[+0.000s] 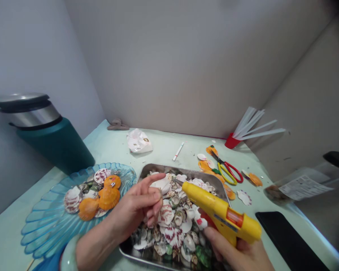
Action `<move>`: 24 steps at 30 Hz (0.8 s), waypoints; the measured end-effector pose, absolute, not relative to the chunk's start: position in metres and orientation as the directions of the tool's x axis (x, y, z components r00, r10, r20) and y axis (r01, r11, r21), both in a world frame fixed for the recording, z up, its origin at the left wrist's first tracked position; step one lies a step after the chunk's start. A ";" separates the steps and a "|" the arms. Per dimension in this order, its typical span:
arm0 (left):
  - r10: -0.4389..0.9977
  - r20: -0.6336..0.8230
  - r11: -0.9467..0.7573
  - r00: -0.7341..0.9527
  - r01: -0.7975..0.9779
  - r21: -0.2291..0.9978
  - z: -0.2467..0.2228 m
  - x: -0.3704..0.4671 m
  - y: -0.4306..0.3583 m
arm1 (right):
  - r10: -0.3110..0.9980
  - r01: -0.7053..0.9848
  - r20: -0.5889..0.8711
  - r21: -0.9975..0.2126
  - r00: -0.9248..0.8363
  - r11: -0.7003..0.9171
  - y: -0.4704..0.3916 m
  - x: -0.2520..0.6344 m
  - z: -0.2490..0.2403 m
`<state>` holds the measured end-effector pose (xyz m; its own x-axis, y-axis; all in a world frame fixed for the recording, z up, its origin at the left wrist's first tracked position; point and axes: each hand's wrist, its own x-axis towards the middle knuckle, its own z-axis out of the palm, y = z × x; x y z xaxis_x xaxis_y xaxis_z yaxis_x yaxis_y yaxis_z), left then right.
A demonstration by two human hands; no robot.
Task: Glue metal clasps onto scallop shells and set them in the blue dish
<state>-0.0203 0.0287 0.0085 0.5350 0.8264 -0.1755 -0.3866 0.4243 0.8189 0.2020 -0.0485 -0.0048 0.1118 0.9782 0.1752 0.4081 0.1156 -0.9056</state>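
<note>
My right hand (240, 252) is wrapped round the handle of a yellow hot glue gun (214, 207), its nozzle pointing left towards my other hand. My left hand (145, 197) hovers over the tray with the index finger stretched out and the thumb pressed against the curled fingers. Whatever sits in that pinch, if anything, is too small to make out. Below both hands, a metal tray (151, 167) is full of mixed seashells (173, 235), white, striped and green. The lower part of the glue gun's grip is hidden by my right hand.
On the left, a blue scalloped plate (45, 226) bears orange and white shells, with a teal bottle (56, 145) behind it. Scissors (228, 171), a red cup (232, 141) of glue sticks, a marker (178, 151), a white plastic bag (139, 141) and a black phone (288, 241) lie around.
</note>
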 end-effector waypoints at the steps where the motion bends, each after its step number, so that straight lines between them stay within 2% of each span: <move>1: 0.844 -0.169 0.391 0.509 -0.368 0.844 0.008 -0.020 0.028 | 0.975 0.447 0.191 -0.887 0.117 0.120 -0.048 0.203 -0.006; 4: 0.881 -0.170 0.315 0.441 -0.279 0.907 0.007 -0.017 0.028 | 0.957 0.533 0.267 -0.829 0.113 0.168 -0.048 0.202 -0.007; 8: 0.892 -0.168 0.261 0.419 -0.176 0.949 0.008 -0.014 0.025 | 0.937 0.551 0.348 -0.781 -0.007 0.294 -0.045 0.196 -0.004; 16: 0.908 -0.096 0.121 0.409 -0.036 0.992 0.009 -0.015 0.017 | 0.925 0.560 0.262 -0.738 -0.277 0.377 -0.043 0.195 0.002; 18: 0.916 -0.069 0.075 0.396 -0.001 0.997 0.008 -0.016 0.015 | 0.928 0.554 0.262 -0.747 -0.264 0.368 -0.043 0.195 0.001; 21: 0.927 -0.040 0.024 0.373 0.048 0.999 0.006 -0.017 0.014 | 0.943 0.582 0.300 -0.745 -0.144 0.325 -0.043 0.196 -0.001; 24: 0.933 -0.019 -0.022 0.359 0.109 0.994 0.006 -0.017 0.013 | 0.939 0.587 0.284 -0.734 -0.194 0.343 -0.042 0.195 0.000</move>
